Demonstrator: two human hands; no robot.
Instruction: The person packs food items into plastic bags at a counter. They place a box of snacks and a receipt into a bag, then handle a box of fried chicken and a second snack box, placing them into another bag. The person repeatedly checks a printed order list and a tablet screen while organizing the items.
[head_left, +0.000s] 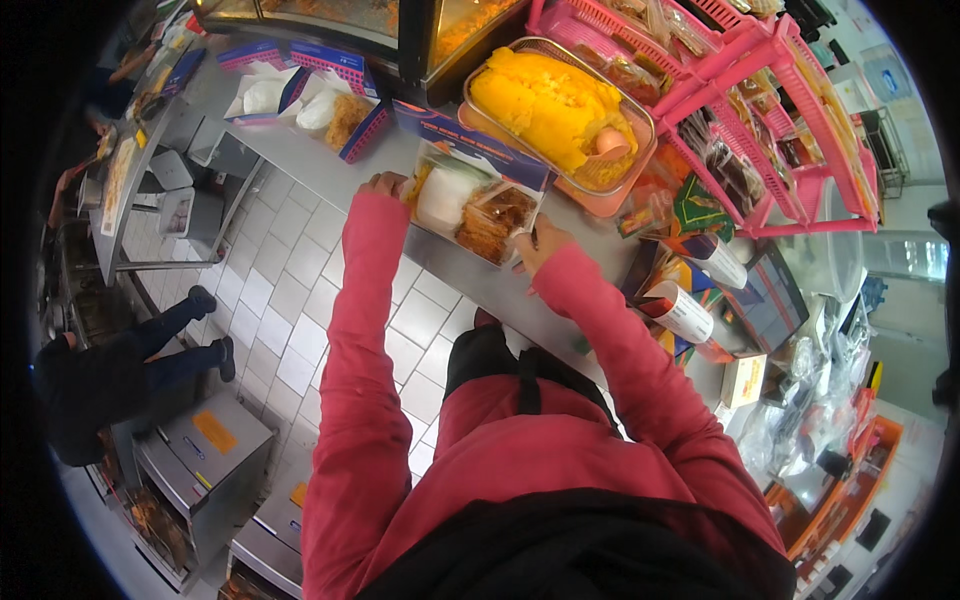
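Note:
Before me at the counter's edge is a printed cardboard meal box (480, 146) with its lid raised. Inside it lie a white wrapped portion, apparently rice (444, 201), and browned fried chicken (480, 236). A clear plastic packet of brown food (514, 204) rests at the box's right side, and something yellow and green shows at the left. My left hand (384, 184) grips the left wall, its fingertips partly hidden. The front right corner is pinched by my right hand (546, 241).
Two filled boxes (330, 116) stand at left on the steel counter (487, 281). Behind sits a basket of yellow rice (551, 105) with a scoop (609, 144). A pink rack (757, 127), folded cartons (679, 311) and a tablet (772, 289) are at right. Another person (97, 397) is at lower left.

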